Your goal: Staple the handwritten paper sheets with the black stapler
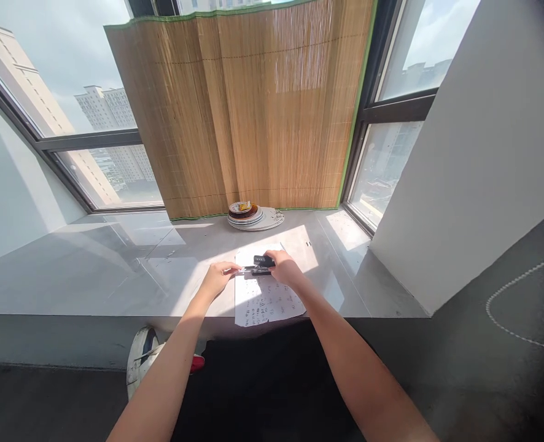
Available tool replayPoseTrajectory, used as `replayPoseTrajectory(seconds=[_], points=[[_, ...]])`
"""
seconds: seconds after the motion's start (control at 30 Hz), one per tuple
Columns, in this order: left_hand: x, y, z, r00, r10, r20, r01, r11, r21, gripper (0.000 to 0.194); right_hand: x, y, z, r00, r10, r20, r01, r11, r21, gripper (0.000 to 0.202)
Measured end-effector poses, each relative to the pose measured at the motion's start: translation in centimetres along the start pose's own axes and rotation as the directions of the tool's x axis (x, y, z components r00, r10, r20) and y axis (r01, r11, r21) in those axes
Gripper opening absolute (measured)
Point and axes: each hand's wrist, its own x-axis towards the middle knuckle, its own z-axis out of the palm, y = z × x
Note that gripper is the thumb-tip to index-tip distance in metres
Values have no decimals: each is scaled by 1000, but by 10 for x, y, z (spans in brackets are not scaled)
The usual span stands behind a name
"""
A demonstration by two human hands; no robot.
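Observation:
My left hand (219, 277) is at the left edge of a sheet of handwritten paper (272, 301), its fingertips pinched at the end of a slim pen (246, 269). My right hand (285, 267) is closed around the right end of a small black oblong object (263, 261), whose exact kind I cannot make out. Just below it, a dark pen (260, 272) lies across the paper, close to the right fingers. The paper is on the sunlit grey window sill, its lower edge reaching past the sill's front.
Behind the hands, stacked plates (244, 215) with something brown and yellow on top stand by a white oval board (272, 218). A bamboo blind (253, 116) hangs in front of the window. A shoe (139, 362) shows at lower left, and a beaded cord (488, 307) hangs at right.

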Motion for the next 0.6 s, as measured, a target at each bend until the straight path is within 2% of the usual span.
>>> replayPoseTrajectory(seconds=[0.17, 0.27, 0.47, 0.6], points=[[-1, 3, -2, 998, -30, 46, 29, 999, 14, 41, -2, -13, 4, 986, -164, 15, 163, 987, 4, 38], [-1, 3, -2, 998, -21, 67, 19, 999, 26, 35, 2, -26, 15, 971, -238, 21, 238, 971, -23, 30], [2, 6, -1, 993, -45, 109, 29, 988, 149, 23, 10, -36, 27, 974, -225, -2, 225, 974, -4, 22], [5, 4, 0, 991, 15, 130, -43, 976, 213, 16, 5, -15, 9, 980, -179, -87, 182, 983, 31, 29]])
